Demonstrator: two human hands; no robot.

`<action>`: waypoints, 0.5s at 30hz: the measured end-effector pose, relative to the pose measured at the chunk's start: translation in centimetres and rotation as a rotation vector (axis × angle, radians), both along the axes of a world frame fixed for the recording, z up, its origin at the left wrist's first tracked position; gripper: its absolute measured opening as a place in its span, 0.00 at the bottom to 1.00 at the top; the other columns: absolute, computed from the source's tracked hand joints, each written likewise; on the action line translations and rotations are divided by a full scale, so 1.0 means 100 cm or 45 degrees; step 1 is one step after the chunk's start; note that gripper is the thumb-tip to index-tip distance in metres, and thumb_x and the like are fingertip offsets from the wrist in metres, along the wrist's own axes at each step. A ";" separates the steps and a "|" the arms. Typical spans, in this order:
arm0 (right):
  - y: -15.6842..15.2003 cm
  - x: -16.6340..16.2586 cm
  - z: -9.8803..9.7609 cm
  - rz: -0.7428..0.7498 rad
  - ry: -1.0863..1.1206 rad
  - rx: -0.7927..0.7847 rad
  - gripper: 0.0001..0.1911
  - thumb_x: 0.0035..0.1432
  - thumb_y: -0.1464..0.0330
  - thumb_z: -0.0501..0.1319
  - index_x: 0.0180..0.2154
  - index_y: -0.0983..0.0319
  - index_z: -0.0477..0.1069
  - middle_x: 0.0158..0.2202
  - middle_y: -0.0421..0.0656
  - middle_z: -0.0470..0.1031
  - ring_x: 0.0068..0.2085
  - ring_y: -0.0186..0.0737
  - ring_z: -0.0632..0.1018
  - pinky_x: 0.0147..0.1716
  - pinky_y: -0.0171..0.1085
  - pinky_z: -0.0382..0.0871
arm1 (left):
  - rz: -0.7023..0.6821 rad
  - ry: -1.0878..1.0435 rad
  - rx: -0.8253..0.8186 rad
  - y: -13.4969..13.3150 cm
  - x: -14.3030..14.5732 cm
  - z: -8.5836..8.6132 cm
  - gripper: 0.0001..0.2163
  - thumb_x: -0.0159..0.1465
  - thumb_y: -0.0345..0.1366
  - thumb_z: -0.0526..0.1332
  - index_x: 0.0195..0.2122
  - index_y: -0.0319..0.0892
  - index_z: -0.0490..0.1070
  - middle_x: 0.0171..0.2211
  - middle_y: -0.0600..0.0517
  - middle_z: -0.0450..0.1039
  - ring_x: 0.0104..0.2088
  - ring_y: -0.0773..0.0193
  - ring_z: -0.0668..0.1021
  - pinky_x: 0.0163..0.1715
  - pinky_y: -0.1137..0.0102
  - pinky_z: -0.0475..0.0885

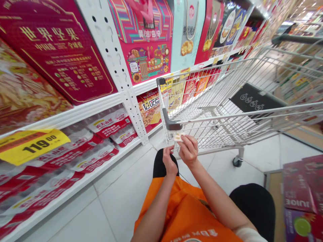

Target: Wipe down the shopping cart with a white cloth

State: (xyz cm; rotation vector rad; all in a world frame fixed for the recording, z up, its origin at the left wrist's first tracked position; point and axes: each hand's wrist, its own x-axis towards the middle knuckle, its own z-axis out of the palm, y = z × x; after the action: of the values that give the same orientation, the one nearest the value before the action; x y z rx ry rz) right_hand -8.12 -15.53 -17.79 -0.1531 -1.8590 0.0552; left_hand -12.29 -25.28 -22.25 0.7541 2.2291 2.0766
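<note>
My right hand is closed, pinching a small whitish, yellow-marked piece between thumb and fingers. It looks like a wipe or a little packet, but its kind is unclear. The piece is just in front of the near end of a metal shopping cart, below the cart's dark corner bumper. My left hand is curled above my black-clad knee, close to the right hand. Its fingers are bent together, and what they hold, if anything, is hidden. An orange apron covers my lap.
Shelves on the left carry gift boxes, butter cookies and red-labelled bottle packs. A yellow price tag sticks out from the shelf edge. Juice cartons are stacked at the right. White tiles form the floor.
</note>
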 end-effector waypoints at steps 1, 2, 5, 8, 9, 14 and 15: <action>-0.004 -0.002 -0.003 0.021 -0.029 0.003 0.13 0.62 0.77 0.57 0.43 0.59 0.76 0.48 0.48 0.78 0.56 0.45 0.74 0.53 0.46 0.73 | -0.004 -0.001 0.004 0.000 0.000 -0.001 0.34 0.70 0.53 0.29 0.42 0.42 0.73 0.38 0.46 0.71 0.35 0.61 0.72 0.39 0.64 0.69; -0.007 -0.005 -0.005 0.044 -0.054 0.005 0.12 0.62 0.76 0.58 0.43 0.59 0.76 0.48 0.48 0.78 0.55 0.45 0.74 0.54 0.46 0.73 | -0.011 -0.001 0.007 0.001 0.000 -0.002 0.34 0.70 0.53 0.29 0.41 0.42 0.73 0.37 0.46 0.71 0.36 0.61 0.72 0.39 0.64 0.69; -0.014 -0.014 -0.003 0.077 -0.118 0.004 0.11 0.62 0.73 0.59 0.44 0.59 0.77 0.47 0.48 0.78 0.55 0.45 0.73 0.55 0.47 0.71 | -0.037 0.011 0.009 0.000 -0.001 -0.004 0.36 0.69 0.55 0.26 0.39 0.42 0.72 0.37 0.45 0.71 0.38 0.59 0.73 0.40 0.63 0.70; -0.010 -0.015 0.006 0.074 -0.152 -0.004 0.10 0.62 0.72 0.60 0.44 0.58 0.77 0.50 0.47 0.77 0.56 0.45 0.72 0.57 0.48 0.68 | -0.046 0.023 -0.015 -0.001 -0.001 -0.004 0.37 0.68 0.56 0.26 0.39 0.42 0.73 0.37 0.46 0.71 0.37 0.60 0.73 0.40 0.64 0.70; -0.009 -0.014 0.009 0.075 -0.153 -0.012 0.10 0.62 0.72 0.60 0.44 0.58 0.77 0.50 0.47 0.77 0.57 0.46 0.72 0.58 0.48 0.68 | -0.042 0.025 -0.025 -0.001 -0.001 -0.003 0.36 0.69 0.56 0.27 0.40 0.43 0.73 0.37 0.46 0.71 0.37 0.60 0.72 0.39 0.65 0.70; -0.012 -0.005 0.012 0.078 -0.239 -0.018 0.11 0.62 0.74 0.57 0.41 0.59 0.78 0.46 0.47 0.78 0.52 0.43 0.74 0.54 0.44 0.70 | -0.019 0.030 -0.055 -0.001 -0.001 0.000 0.32 0.70 0.54 0.30 0.38 0.43 0.72 0.36 0.47 0.71 0.37 0.61 0.73 0.40 0.66 0.70; -0.014 -0.004 0.011 0.064 -0.256 -0.026 0.11 0.62 0.74 0.57 0.39 0.59 0.78 0.45 0.47 0.79 0.51 0.43 0.74 0.52 0.43 0.71 | -0.023 0.034 -0.059 -0.002 -0.002 0.000 0.31 0.71 0.53 0.33 0.37 0.43 0.72 0.35 0.48 0.71 0.37 0.61 0.73 0.40 0.65 0.70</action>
State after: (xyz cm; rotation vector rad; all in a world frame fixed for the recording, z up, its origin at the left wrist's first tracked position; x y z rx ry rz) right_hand -8.55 -16.91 -16.65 -0.1304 -2.0634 0.0967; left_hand -12.46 -25.44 -22.28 0.8003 2.2671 2.0110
